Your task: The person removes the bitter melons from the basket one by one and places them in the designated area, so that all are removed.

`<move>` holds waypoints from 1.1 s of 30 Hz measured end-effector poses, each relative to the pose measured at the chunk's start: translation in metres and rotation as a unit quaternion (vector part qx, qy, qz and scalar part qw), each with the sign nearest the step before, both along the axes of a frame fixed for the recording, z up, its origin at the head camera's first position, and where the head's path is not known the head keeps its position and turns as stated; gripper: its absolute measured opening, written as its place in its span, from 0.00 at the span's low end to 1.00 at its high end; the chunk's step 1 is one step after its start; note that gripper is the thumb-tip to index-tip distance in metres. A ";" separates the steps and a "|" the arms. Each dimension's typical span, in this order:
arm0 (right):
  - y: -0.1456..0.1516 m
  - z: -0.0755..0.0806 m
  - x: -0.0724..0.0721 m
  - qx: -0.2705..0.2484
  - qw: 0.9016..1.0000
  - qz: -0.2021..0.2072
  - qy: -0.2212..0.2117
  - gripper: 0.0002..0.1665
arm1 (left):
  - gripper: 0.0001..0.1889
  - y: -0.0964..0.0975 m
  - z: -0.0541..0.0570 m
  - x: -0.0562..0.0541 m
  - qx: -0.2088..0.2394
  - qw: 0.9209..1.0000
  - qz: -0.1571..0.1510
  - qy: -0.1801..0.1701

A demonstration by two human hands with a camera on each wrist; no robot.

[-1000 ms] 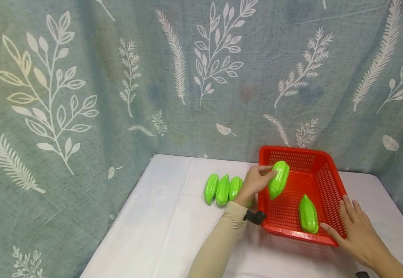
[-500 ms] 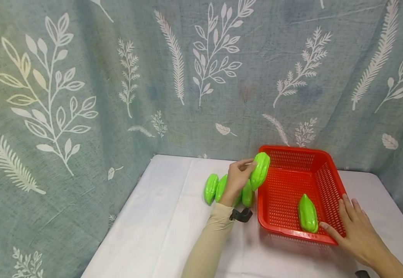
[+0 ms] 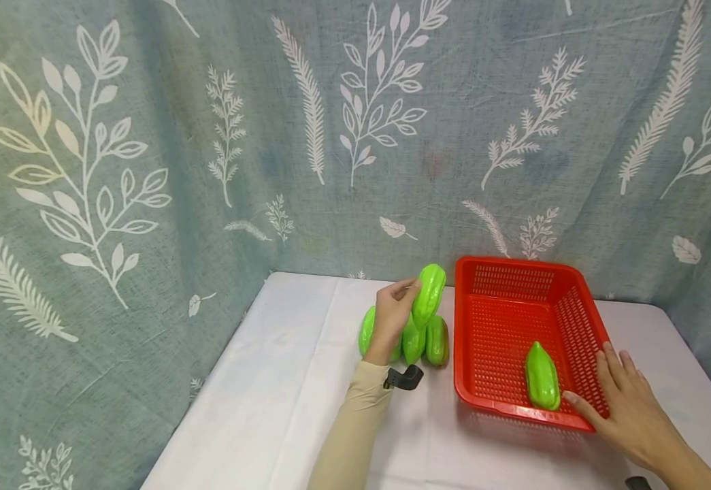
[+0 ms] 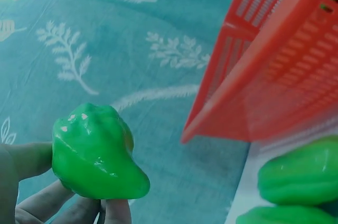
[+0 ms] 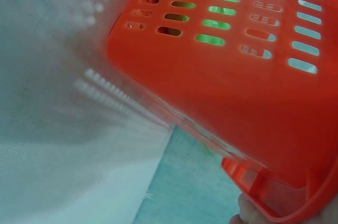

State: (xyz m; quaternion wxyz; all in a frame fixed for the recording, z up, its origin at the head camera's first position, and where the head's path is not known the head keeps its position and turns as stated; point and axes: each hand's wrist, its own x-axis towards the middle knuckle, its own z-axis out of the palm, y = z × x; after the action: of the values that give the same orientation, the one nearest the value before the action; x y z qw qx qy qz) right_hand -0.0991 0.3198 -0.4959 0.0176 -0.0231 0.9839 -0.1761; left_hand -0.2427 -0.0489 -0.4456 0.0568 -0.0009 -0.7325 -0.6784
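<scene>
My left hand [image 3: 392, 313] pinches a bright green, ribbed star fruit [image 3: 430, 294] between thumb and fingers, above a row of similar ones on the table. In the left wrist view the held star fruit [image 4: 95, 155] shows its pointed end. The row includes a rightmost star fruit [image 3: 437, 344] beside the basket and a left one [image 3: 366, 331] partly covered by my hand. My right hand [image 3: 633, 408] rests with straightened fingers on the right rim of a red plastic basket [image 3: 463, 333], thumb at its front edge. One star fruit [image 3: 541, 376] lies inside the basket.
A white cloth [image 3: 306, 381] covers the table. Behind and to the left hangs a blue-green curtain [image 3: 306, 224] with white leaf prints, close to the table's back edge. The slotted outer wall of the basket [image 5: 211, 81] fills much of the right wrist view.
My left hand has moved left with the star fruit, from over the basket's left side to above the row on the table. The right hand stays at the basket's rim.
</scene>
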 end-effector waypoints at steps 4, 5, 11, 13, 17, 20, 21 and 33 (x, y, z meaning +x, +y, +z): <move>-0.001 0.000 0.000 0.001 1.000 -0.001 0.001 0.69 | 0.20 -0.013 0.001 -0.001 0.014 1.000 0.014 -0.011; -0.001 0.000 0.000 0.003 1.000 -0.001 0.001 0.69 | 0.20 -0.016 0.000 -0.001 0.019 1.000 0.016 -0.008; -0.002 0.002 0.001 0.008 1.000 -0.001 0.004 0.69 | 0.21 -0.035 -0.003 -0.004 0.028 0.999 0.035 0.007; -0.002 0.002 0.001 0.009 1.000 -0.001 0.005 0.69 | 0.21 -0.041 -0.004 -0.005 0.033 0.998 0.044 0.008; -0.002 0.002 0.001 0.008 1.000 -0.002 0.005 0.69 | 0.20 -0.052 -0.008 -0.006 0.044 0.997 0.060 0.003; -0.002 0.001 0.001 0.007 1.000 -0.003 0.002 0.69 | 0.20 -0.059 -0.011 -0.007 0.048 0.996 0.071 0.000; -0.002 0.001 0.001 0.007 1.000 -0.004 0.001 0.70 | 0.20 -0.061 -0.012 -0.007 0.048 0.996 0.074 0.000; -0.002 0.001 0.001 0.012 1.000 -0.009 -0.003 0.70 | 0.19 -0.091 -0.024 -0.011 0.041 0.993 0.112 -0.009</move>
State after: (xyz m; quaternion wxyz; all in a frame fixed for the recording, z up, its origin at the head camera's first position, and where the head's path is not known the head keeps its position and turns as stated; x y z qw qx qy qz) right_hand -0.0980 0.3182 -0.4953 0.0188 -0.0138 0.9861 -0.1648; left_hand -0.2541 -0.1397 -0.4699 0.1255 0.0897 -0.7001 -0.6972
